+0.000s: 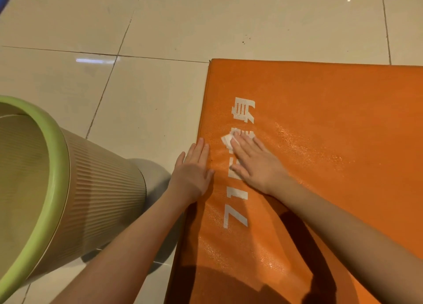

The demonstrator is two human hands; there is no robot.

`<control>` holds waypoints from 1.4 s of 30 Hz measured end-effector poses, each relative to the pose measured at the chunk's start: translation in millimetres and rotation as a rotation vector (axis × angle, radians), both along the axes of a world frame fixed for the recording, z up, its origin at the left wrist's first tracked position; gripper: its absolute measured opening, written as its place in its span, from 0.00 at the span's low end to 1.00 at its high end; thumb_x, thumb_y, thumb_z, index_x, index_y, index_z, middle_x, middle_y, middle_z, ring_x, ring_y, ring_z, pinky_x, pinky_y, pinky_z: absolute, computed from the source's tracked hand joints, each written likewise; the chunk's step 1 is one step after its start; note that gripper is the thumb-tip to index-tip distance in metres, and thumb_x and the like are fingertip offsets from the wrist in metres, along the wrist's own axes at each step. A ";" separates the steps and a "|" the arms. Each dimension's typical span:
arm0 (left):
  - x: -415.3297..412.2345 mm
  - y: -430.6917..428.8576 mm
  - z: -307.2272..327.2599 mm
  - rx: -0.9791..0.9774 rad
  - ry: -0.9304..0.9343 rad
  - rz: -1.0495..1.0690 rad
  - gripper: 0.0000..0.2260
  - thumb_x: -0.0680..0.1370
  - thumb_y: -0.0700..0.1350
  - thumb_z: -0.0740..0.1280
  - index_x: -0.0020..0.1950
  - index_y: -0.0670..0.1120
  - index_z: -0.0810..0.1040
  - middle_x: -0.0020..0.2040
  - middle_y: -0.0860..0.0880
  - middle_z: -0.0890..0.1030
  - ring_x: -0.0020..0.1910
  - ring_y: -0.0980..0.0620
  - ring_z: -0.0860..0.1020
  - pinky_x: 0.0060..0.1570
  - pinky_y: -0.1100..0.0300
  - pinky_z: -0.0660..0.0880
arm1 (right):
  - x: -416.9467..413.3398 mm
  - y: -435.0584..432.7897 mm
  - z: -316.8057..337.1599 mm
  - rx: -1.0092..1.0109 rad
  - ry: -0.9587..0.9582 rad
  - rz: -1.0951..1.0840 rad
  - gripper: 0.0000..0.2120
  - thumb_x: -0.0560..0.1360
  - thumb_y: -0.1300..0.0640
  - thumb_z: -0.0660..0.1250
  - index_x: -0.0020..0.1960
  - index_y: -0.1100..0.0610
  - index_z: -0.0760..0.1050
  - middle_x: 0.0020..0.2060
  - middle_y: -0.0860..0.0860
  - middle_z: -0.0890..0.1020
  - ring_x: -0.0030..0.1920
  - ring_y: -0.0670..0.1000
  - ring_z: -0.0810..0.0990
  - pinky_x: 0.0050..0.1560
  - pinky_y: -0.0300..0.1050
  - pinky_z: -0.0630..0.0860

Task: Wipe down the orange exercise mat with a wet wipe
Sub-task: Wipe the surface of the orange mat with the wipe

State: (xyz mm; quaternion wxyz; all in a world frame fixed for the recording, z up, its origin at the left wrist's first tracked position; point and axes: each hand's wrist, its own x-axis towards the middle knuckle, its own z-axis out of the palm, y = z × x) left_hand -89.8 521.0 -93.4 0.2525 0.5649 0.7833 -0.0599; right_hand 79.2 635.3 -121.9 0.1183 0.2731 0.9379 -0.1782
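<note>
- Evidently partway through the job, a person's right hand (256,164) lies flat with straight fingers. It presses the wet wipe (226,140) onto the orange exercise mat (332,93) and does not pinch it.
- The wipe sits just right of frame centre, its crumpled corner poking out at 10 o'clock from the fingertips, over the white lettering (243,112) printed on the mat.
- The left hand (194,168) holds nothing. It rests palm down, fingers together and straight, on the mat's left edge at 9 o'clock from the right hand, seemingly steadying the mat.
- The mat lies on the tiled floor (206,17) and fills the frame from 1 o'clock round to 6 o'clock.
- Done, by the look of it: a wet sheen glistens at 3 o'clock from the right hand, and a fainter one near the left edge towards 6 o'clock.
- Left, by the look of it: the far corner at 12 o'clock appears matt and dry. The mat runs out of frame to the right, so its full state cannot be judged.
- Count: 1 mat, 1 wipe and 2 bare hands.
- Also in view is 1 ribbed bin (91,189) with a green rim at 8 o'clock. The printed characters are partly covered and cannot be counted.
</note>
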 end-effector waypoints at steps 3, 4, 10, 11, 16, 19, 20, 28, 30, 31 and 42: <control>-0.2 -3.8 -3.4 0.017 0.011 -0.009 0.29 0.85 0.54 0.50 0.80 0.46 0.40 0.80 0.48 0.40 0.79 0.50 0.43 0.77 0.51 0.44 | -14.4 2.0 -1.0 0.001 0.032 -0.182 0.37 0.74 0.35 0.29 0.76 0.54 0.32 0.77 0.52 0.34 0.76 0.50 0.31 0.74 0.47 0.31; -0.8 -4.3 -3.8 0.013 0.016 -0.018 0.29 0.85 0.54 0.49 0.80 0.47 0.40 0.80 0.48 0.39 0.79 0.50 0.43 0.77 0.51 0.44 | -15.2 -9.3 0.1 -0.021 0.043 -0.170 0.36 0.75 0.35 0.31 0.76 0.54 0.31 0.76 0.52 0.33 0.76 0.51 0.30 0.75 0.48 0.31; -3.0 -7.7 -12.5 -0.022 0.047 -0.044 0.28 0.84 0.56 0.46 0.80 0.48 0.37 0.80 0.49 0.37 0.79 0.50 0.42 0.77 0.51 0.42 | 5.6 -7.2 1.8 0.016 -0.036 0.012 0.36 0.74 0.34 0.26 0.76 0.53 0.30 0.76 0.52 0.33 0.76 0.50 0.31 0.76 0.50 0.33; -3.6 -7.5 -13.7 -0.015 0.064 -0.048 0.28 0.84 0.56 0.45 0.80 0.48 0.38 0.80 0.49 0.37 0.79 0.50 0.42 0.77 0.51 0.42 | 2.9 1.6 0.8 0.035 -0.050 -0.060 0.37 0.73 0.34 0.25 0.76 0.53 0.31 0.76 0.52 0.33 0.76 0.50 0.31 0.75 0.50 0.31; 7.7 -22.1 -13.5 0.010 0.136 -0.096 0.29 0.83 0.59 0.39 0.80 0.46 0.39 0.79 0.49 0.38 0.79 0.49 0.40 0.75 0.50 0.39 | 1.3 -41.6 8.5 -0.091 0.070 -0.078 0.36 0.80 0.36 0.41 0.78 0.56 0.33 0.76 0.51 0.31 0.76 0.49 0.29 0.76 0.48 0.33; 16.2 -40.2 -17.4 0.109 0.109 -0.102 0.33 0.79 0.59 0.36 0.80 0.44 0.49 0.79 0.47 0.47 0.79 0.47 0.50 0.74 0.51 0.44 | 13.0 -38.9 10.5 -0.077 0.035 0.065 0.35 0.81 0.37 0.42 0.78 0.55 0.33 0.76 0.51 0.31 0.76 0.48 0.31 0.77 0.47 0.36; 15.4 -41.5 -20.0 0.110 0.092 -0.100 0.33 0.79 0.60 0.35 0.80 0.44 0.48 0.79 0.48 0.44 0.79 0.48 0.49 0.74 0.51 0.43 | 10.4 -27.7 10.6 -0.064 0.027 0.036 0.34 0.81 0.38 0.42 0.78 0.55 0.33 0.76 0.51 0.32 0.76 0.48 0.33 0.77 0.46 0.36; 13.7 -41.2 -23.7 0.129 0.078 -0.092 0.39 0.73 0.64 0.21 0.78 0.46 0.42 0.77 0.50 0.40 0.79 0.50 0.44 0.73 0.54 0.37 | 11.9 -37.7 2.2 -0.074 0.037 0.033 0.36 0.78 0.35 0.37 0.79 0.53 0.36 0.77 0.50 0.35 0.77 0.48 0.33 0.76 0.46 0.35; 14.0 -40.4 -23.5 0.142 0.059 -0.080 0.38 0.76 0.63 0.26 0.79 0.45 0.47 0.78 0.49 0.44 0.79 0.49 0.47 0.73 0.54 0.39 | 20.2 -44.2 3.2 -0.077 0.045 0.003 0.36 0.79 0.35 0.38 0.79 0.54 0.37 0.77 0.49 0.36 0.77 0.48 0.34 0.75 0.44 0.33; 14.0 -40.2 -22.5 0.138 0.054 -0.078 0.38 0.77 0.63 0.26 0.79 0.45 0.48 0.78 0.49 0.43 0.79 0.49 0.47 0.73 0.54 0.39 | 23.5 -48.2 3.5 -0.074 0.052 -0.005 0.36 0.79 0.35 0.38 0.79 0.54 0.37 0.77 0.49 0.36 0.77 0.48 0.34 0.74 0.44 0.32; 13.0 -39.2 -18.6 0.101 0.064 -0.069 0.36 0.74 0.60 0.30 0.79 0.47 0.42 0.77 0.51 0.37 0.79 0.51 0.40 0.73 0.56 0.35 | -6.5 -58.1 7.6 -0.123 0.084 -0.043 0.39 0.80 0.36 0.47 0.79 0.57 0.34 0.76 0.52 0.33 0.76 0.50 0.31 0.75 0.46 0.33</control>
